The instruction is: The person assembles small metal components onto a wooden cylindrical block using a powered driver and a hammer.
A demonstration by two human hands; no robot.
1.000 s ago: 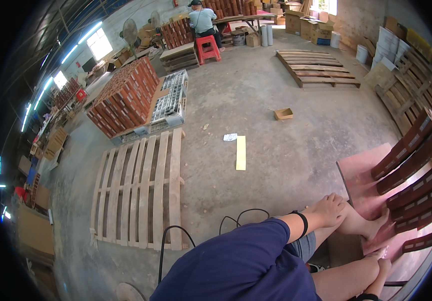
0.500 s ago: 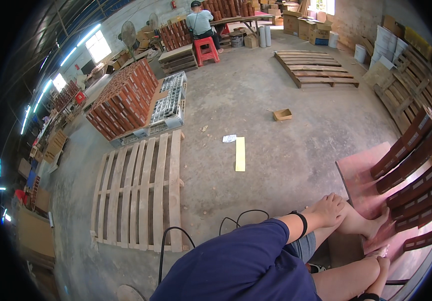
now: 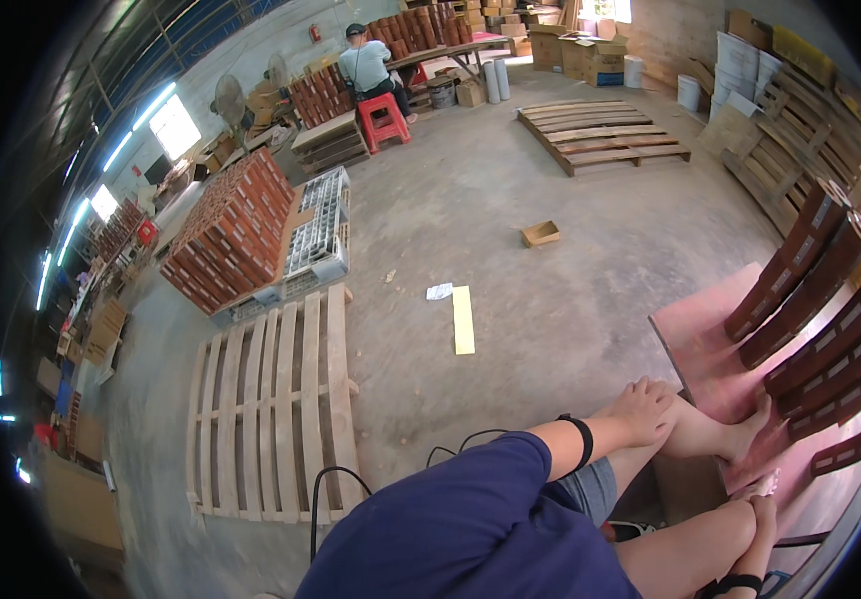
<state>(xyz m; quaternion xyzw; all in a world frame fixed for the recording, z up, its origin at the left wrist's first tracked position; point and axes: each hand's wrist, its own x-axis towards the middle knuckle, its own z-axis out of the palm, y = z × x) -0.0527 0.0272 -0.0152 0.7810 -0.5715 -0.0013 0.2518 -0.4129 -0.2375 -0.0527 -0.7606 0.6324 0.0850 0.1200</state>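
My left hand (image 3: 647, 409) lies over my left knee with its fingers laid out and nothing in them. A dark band (image 3: 580, 439) circles that forearm. At the lower right, my right hand (image 3: 764, 511) rests on my other knee, seen small and partly from the side; no object shows in it. My bare feet (image 3: 750, 429) are on a pinkish board (image 3: 710, 319). Tall stacks of reddish-brown pieces with pale labels (image 3: 790, 270) stand on that board, beyond both hands and touched by neither.
A slatted wooden pallet (image 3: 276, 409) lies on the floor at left, a loaded plastic pallet (image 3: 325, 230) behind it. A yellow strip (image 3: 463, 319) and small open carton (image 3: 540, 234) lie ahead. Another pallet (image 3: 600, 135) is farther off. A person (image 3: 365, 68) sits at a far bench.
The view has turned slightly, so the floor items and far bench sit farther left in the picture. Both hands stay on my knees.
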